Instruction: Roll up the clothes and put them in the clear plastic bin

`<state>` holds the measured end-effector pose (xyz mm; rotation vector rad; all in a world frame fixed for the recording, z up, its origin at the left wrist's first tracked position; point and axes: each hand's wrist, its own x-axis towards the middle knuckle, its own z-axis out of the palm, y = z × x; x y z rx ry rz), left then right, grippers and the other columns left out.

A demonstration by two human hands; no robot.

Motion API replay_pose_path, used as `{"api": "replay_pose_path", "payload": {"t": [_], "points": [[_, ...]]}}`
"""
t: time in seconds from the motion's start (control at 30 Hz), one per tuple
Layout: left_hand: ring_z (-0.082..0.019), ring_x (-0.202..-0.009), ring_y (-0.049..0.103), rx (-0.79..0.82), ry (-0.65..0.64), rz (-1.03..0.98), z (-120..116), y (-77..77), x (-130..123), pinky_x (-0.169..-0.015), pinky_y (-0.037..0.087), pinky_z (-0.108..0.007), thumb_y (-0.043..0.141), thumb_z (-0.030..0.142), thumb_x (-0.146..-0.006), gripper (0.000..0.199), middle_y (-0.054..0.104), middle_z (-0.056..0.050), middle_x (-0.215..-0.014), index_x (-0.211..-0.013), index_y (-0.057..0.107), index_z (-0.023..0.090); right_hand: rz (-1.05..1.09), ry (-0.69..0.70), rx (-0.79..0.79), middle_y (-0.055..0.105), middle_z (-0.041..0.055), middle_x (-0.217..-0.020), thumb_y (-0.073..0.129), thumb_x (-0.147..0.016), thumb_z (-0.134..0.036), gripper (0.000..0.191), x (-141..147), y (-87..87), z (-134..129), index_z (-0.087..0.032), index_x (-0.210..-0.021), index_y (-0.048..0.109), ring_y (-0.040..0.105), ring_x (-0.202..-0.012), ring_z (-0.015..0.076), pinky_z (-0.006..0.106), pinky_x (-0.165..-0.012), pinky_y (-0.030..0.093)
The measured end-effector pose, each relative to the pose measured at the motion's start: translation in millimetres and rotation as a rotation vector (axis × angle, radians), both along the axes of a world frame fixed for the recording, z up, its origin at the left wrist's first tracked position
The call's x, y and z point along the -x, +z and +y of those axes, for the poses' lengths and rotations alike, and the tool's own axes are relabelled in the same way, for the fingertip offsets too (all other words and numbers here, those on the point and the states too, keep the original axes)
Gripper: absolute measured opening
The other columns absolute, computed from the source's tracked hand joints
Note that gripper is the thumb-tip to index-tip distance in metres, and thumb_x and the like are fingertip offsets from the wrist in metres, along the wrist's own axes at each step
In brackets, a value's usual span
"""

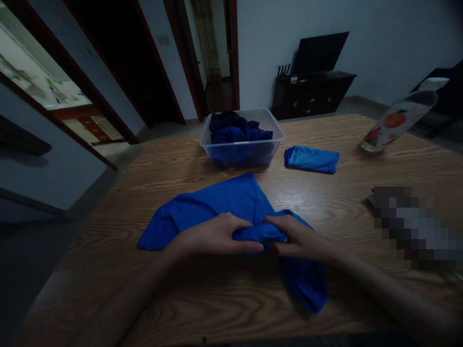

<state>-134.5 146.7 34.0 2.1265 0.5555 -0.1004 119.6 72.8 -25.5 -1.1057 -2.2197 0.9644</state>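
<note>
A blue garment (pixel 213 202) of soft fabric lies partly spread on the wooden table, its exact kind unclear. Its middle is bunched between my two hands. My left hand (pixel 222 234) closes thumb and fingers around the bunched fabric from the left. From the right, my right hand (pixel 302 238) pinches the same bunch, close to the left fingertips. One flat part reaches out to the left and away from me; another part hangs in folds under and beside my right hand, toward the near edge.
Beyond the garment stands a clear plastic bin (pixel 278 130) holding dark blue and purple clothes (pixel 231 135). A folded blue cloth (pixel 313 159) lies right of it on the table (pixel 173 161). Farther right are a bottle (pixel 398 118) with a fruit label and a pixelated object (pixel 415 226).
</note>
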Motion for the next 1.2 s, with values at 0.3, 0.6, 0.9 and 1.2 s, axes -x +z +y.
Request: {"api": "replay_pose_path", "payload": {"t": [0.3, 0.6, 0.9, 1.2], "points": [[-0.019, -0.093, 0.063, 0.161, 0.025, -0.04, 1, -17.0, -6, -0.082, 0.045, -0.027, 0.054, 0.059, -0.101, 0.049, 0.072, -0.004, -0.11, -0.123, 0.069, 0.018, -0.25, -0.019, -0.362, 0.071, 0.0138, -0.113, 0.08, -0.08, -0.023, 0.043, 1, -8.7, -5, -0.016, -0.116, 0.058, 0.068, -0.103, 0.0276, 0.034, -0.088, 0.051], [-0.02, -0.092, 0.067, -0.022, 0.014, -0.07, -9, -11.6, -6, -0.086, 0.047, -0.029, 0.05, 0.054, -0.105, 0.041, 0.074, -0.005, -0.105, -0.108, 0.071, 0.018, -0.061, 0.032, -0.159, 0.07, 0.0052, -0.089, 0.064, -0.092, -0.038, 0.02, 2, 8.5, -5, -0.018, -0.096, 0.061, 0.065, -0.079, 0.0183, 0.026, -0.073, 0.047], [-0.022, -0.099, 0.069, -0.132, -0.012, -0.064, -9, -3.2, -2, -0.088, 0.047, -0.03, 0.051, 0.048, -0.106, 0.034, 0.075, -0.005, -0.113, -0.116, 0.071, 0.023, -0.01, 0.044, 0.076, 0.067, -0.0016, -0.084, 0.064, -0.097, -0.037, 0.02, 1, 5.8, 1, -0.017, -0.094, 0.063, 0.061, -0.072, 0.0117, 0.022, -0.066, 0.04], [-0.019, -0.082, 0.065, 0.039, -0.016, -0.018, -4, -10.4, -2, -0.073, 0.046, -0.026, 0.054, 0.063, -0.099, 0.05, 0.074, -0.003, -0.095, -0.113, 0.074, 0.018, -0.067, -0.003, 0.023, 0.063, -0.0033, -0.074, 0.063, -0.093, -0.03, 0.012, 4, 5.8, -2, -0.018, -0.091, 0.06, 0.058, -0.066, 0.0118, 0.022, -0.061, 0.035]]}}
